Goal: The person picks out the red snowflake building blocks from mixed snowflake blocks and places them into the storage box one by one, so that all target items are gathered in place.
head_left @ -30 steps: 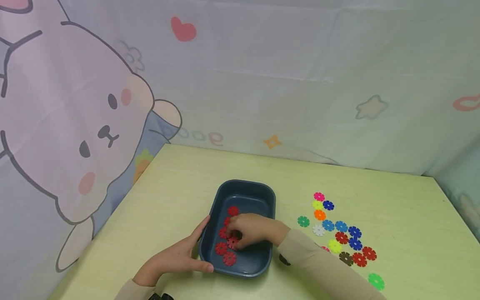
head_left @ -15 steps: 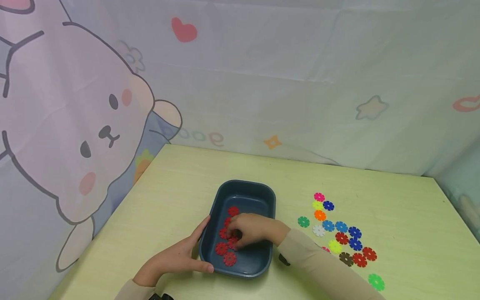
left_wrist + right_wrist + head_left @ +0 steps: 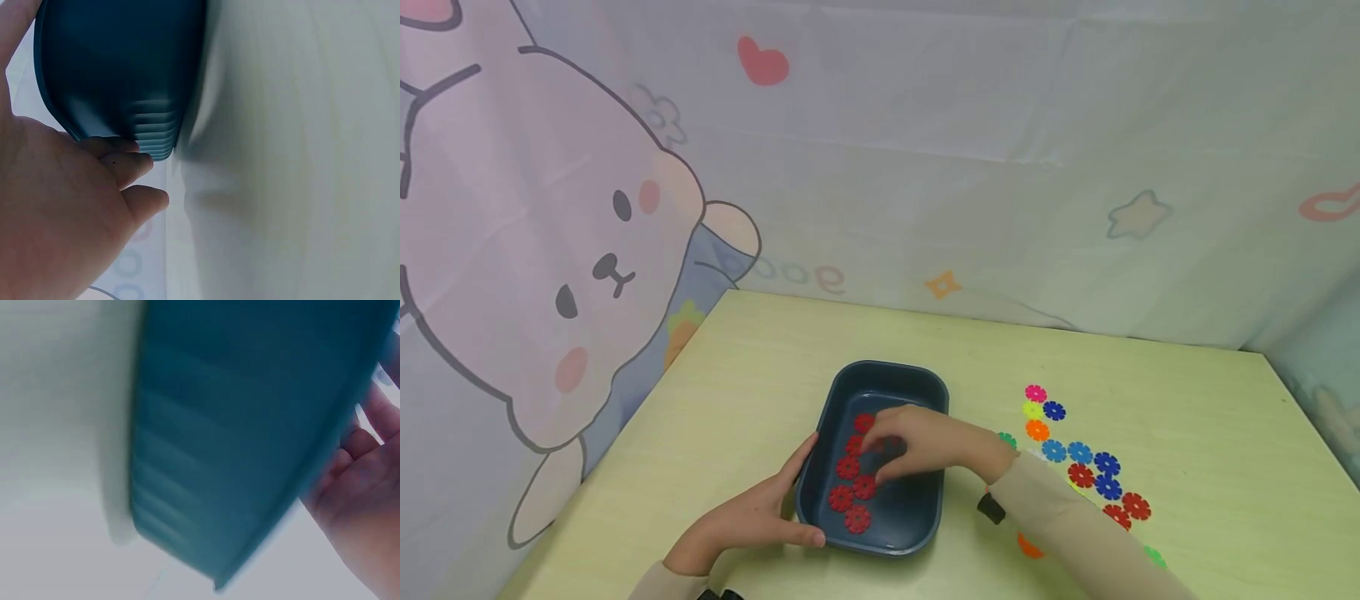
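In the head view a dark blue rectangular tray holds several red notched plastic discs, mostly along its left half. My left hand rests against the tray's left side, thumb near the front corner and fingers along the side. The left wrist view shows its fingertips at the ribbed outer wall. My right hand hovers over the tray's interior, thumb and fingers apart, and hides part of the disc row. From the right wrist, the right hand appears beyond the tray's rim, fingers partly hidden.
Right of the tray, notched discs of many colours lie scattered on the pale table, including an orange one, a dark blue one and a red one. The right sleeve covers some. A printed curtain stands behind.
My right hand has lifted off the red discs and shifted slightly right, its fingers spreading. A red disc it partly covered now shows fully. The left hand and tray stay put.
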A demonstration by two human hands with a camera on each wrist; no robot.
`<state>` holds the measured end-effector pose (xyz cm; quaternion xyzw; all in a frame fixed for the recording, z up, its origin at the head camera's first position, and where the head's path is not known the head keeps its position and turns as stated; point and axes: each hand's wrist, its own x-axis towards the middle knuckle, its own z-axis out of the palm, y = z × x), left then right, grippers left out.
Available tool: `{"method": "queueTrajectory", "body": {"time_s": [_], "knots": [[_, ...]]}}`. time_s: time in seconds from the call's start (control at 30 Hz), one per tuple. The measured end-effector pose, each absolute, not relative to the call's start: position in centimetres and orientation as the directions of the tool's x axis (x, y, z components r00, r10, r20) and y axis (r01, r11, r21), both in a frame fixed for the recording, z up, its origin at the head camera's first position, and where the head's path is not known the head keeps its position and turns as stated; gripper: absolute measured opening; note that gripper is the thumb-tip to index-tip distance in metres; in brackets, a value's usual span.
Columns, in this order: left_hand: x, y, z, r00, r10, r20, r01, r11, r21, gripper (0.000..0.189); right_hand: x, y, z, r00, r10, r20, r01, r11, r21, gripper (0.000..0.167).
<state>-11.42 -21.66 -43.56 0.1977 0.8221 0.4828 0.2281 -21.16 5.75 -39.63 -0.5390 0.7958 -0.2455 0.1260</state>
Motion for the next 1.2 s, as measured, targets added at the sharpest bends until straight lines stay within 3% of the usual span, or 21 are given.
{"method": "queueTrajectory", "body": {"time_s": [0.33, 0.77, 1.2], "knots": [[-11.3, -21.6, -43.5, -0.826, 0.532, -0.184, 0.106, 0.467, 0.878, 0.119, -20.5, 10.6, -37.7, -0.504, -0.861, 0.07, -0.737, 0.386, -0.555, 0.033], [-11.3, -21.7, -43.4, -0.824, 0.536, -0.184, 0.092, 0.448, 0.889, 0.12, -19.6, 17.6, -38.6, -0.659, -0.752, 0.03, -0.626, 0.526, -0.575, 0.028], [-11.3, -21.6, -43.4, -0.824, 0.535, -0.185, 0.102, 0.46, 0.882, 0.12, -17.4, 23.0, -39.6, -0.739, -0.672, 0.039, -0.566, 0.589, -0.576, 0.036]]}}
